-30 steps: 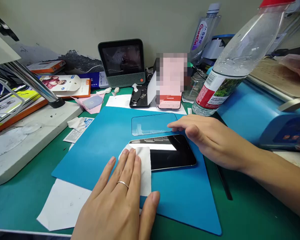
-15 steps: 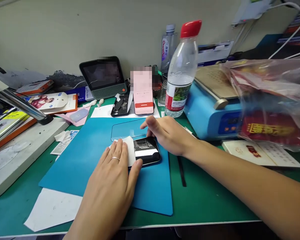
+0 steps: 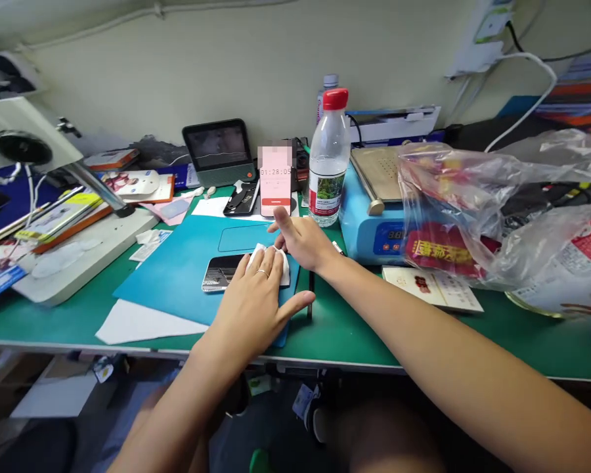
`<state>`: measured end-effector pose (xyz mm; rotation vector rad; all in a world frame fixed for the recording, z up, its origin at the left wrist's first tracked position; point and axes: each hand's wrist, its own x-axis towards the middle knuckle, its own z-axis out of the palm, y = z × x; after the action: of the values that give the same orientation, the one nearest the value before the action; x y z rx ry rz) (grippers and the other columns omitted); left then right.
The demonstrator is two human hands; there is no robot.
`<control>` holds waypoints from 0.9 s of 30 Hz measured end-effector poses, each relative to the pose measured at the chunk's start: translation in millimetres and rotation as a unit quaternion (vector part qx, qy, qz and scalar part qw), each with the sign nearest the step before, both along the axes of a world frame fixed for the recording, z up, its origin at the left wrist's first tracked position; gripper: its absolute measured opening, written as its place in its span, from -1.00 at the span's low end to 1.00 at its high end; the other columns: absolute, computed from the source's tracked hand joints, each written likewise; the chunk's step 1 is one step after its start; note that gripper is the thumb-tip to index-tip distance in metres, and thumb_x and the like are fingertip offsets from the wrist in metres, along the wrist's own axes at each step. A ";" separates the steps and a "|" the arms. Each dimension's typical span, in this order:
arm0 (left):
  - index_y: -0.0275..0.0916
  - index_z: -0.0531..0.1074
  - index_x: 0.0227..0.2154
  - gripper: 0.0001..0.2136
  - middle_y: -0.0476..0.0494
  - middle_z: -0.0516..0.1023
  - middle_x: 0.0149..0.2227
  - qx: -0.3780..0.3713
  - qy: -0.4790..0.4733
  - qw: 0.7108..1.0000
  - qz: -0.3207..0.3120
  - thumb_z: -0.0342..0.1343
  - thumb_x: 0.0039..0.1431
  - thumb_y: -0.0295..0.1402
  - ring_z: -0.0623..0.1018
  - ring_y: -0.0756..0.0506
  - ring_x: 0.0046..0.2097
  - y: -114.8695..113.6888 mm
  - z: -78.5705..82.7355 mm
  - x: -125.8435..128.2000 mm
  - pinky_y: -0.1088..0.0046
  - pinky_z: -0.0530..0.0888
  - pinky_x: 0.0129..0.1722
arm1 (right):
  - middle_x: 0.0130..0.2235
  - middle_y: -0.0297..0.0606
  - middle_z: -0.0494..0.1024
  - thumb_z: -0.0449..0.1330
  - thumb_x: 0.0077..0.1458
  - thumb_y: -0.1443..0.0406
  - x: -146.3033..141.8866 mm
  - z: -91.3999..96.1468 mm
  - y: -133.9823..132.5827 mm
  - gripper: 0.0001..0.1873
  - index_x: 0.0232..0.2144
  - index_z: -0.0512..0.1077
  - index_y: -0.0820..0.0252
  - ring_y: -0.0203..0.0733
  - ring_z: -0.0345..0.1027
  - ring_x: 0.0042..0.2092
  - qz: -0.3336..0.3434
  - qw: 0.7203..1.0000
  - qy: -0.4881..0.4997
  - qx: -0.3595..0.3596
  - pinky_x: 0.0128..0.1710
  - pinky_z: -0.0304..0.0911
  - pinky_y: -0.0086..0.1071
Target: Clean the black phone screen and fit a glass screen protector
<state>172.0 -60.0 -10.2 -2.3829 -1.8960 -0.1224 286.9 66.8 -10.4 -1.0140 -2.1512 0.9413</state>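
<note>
A black phone [image 3: 220, 271] lies face up on a blue mat [image 3: 177, 276]. My left hand [image 3: 257, 299] lies flat on a white wipe [image 3: 282, 263], pressing it onto the right part of the phone's screen, fingers together and stretched out. My right hand [image 3: 301, 240] rests at the phone's far right end, fingers curled against its edge, index finger pointing toward a clear screen protector [image 3: 241, 238] that lies on the mat just behind the phone.
A red-capped water bottle [image 3: 328, 161], a pink-screened phone [image 3: 274, 187] and a small grey display [image 3: 219, 152] stand at the back. A blue machine [image 3: 379, 226] and plastic bags [image 3: 477, 210] fill the right. A white stand base [image 3: 86, 253] sits left. White paper [image 3: 138, 323] lies near the table edge.
My left hand slid the wipe from the phone's left end to its right end. My right hand stayed at the right end. My head pulled back, so the view widened.
</note>
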 end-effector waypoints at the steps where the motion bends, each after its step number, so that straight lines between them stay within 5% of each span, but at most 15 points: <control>1: -0.50 0.20 0.35 -0.23 -0.50 0.24 0.38 0.000 -0.003 1.000 -0.003 -0.20 0.42 0.14 0.17 -0.43 0.43 -2.9 0.8 1.3 -0.14 0.19 0.36 | -0.39 -0.14 0.64 -0.51 0.08 -0.41 -0.4 -0.5 0.6 0.14 -0.32 0.59 0.23 -0.06 0.54 -0.29 0.004 1.000 0.005 0.004 -0.19 0.30 -0.25; 8: -0.42 0.15 0.38 -0.21 -0.35 0.19 0.41 -0.002 -0.038 0.999 0.009 -0.37 0.42 0.17 0.15 -0.27 0.45 -35.7 1.7 1.0 -0.05 0.09 0.42 | -0.37 -0.09 0.66 -0.45 0.09 -0.41 -3.7 -2.7 1.5 0.12 -0.30 0.62 0.25 -0.06 0.53 -0.31 0.024 0.999 0.017 0.025 -0.20 0.32 -0.24; 15: -0.51 0.21 0.34 -0.24 -0.48 0.22 0.38 -0.004 0.002 0.996 0.093 -0.28 0.45 0.12 0.22 -0.32 0.42 -60.4 1.7 -51.3 0.01 0.15 0.39 | -0.34 -0.11 0.64 -0.41 0.14 -0.39 -5.5 -2.0 2.4 0.09 -0.23 0.64 0.24 -0.06 0.49 -0.25 0.033 0.999 0.006 0.026 -0.13 0.28 -0.23; 20: -0.55 0.17 0.35 -0.17 -0.50 0.18 0.40 -0.040 -0.014 0.993 0.111 -0.31 0.42 0.18 0.19 -0.35 0.43 -56.3 5.0 -76.1 0.06 0.16 0.38 | -0.27 -0.11 0.62 -0.47 0.11 -0.40 -7.6 -1.8 0.0 0.14 -0.21 0.64 0.23 -0.05 0.46 -0.19 0.040 0.999 -0.010 0.029 -0.08 0.25 -0.22; 27: -0.67 0.15 0.34 0.06 -0.66 0.26 0.34 -0.028 0.005 0.989 0.147 -0.19 0.22 0.37 0.27 -0.44 0.38 -37.1 10.1 -62.4 0.06 0.16 0.37 | -0.28 -0.12 0.63 -0.47 0.11 -0.40 -5.1 -0.6 -1.8 0.11 -0.24 0.63 0.20 -0.03 0.46 -0.21 0.043 0.999 -0.022 0.021 -0.09 0.26 -0.20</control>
<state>109.6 -97.1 0.0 -2.0979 -2.2467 -0.0366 281.8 65.0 -11.0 -0.9357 -2.2577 0.9184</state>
